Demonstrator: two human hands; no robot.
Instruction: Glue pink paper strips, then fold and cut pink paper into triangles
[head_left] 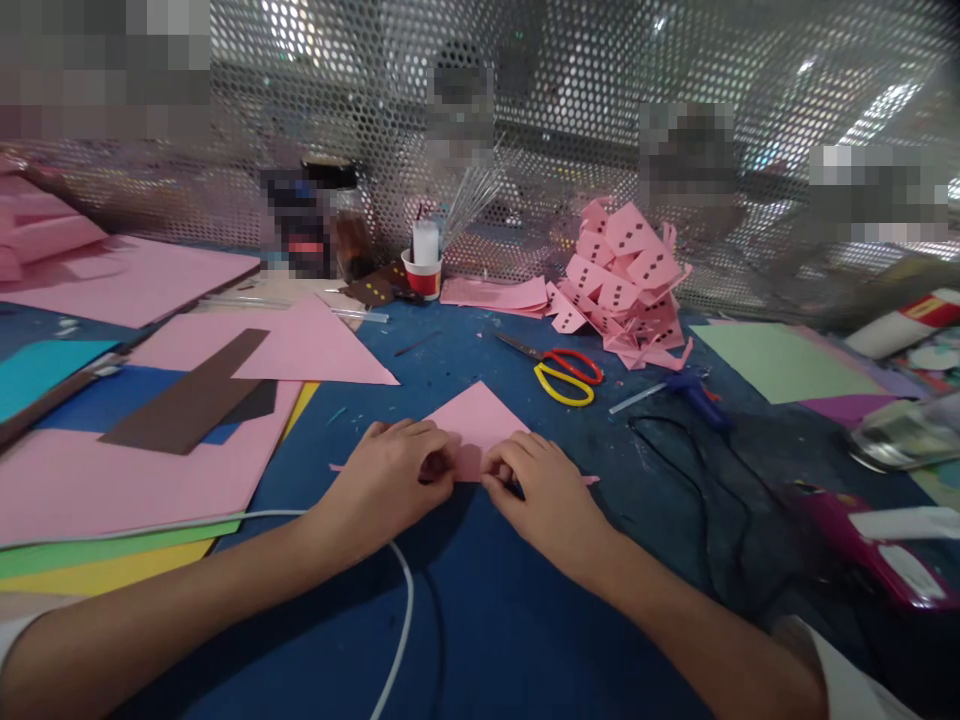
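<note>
A pink paper triangle (480, 425) lies on the blue table in front of me, its point facing away. My left hand (405, 465) pinches its near edge left of the middle, thumb and fingers curled together. On the other side, my right hand (536, 480) pinches the same edge, close to the left one. Thin pink tips of the paper stick out past both hands. Scissors (562, 376) with one red and one yellow handle lie beyond my right hand. A blue glue gun (697, 397) with a clear stick rests farther right.
Sheets of coloured paper (135, 490) and a brown strip (187, 395) cover the left side. Cut pink pieces with dark dots (622, 275) are heaped at the back, near a paper cup (422, 275). A white cable (401, 620) crosses under my left arm. A magenta device (885, 550) sits right.
</note>
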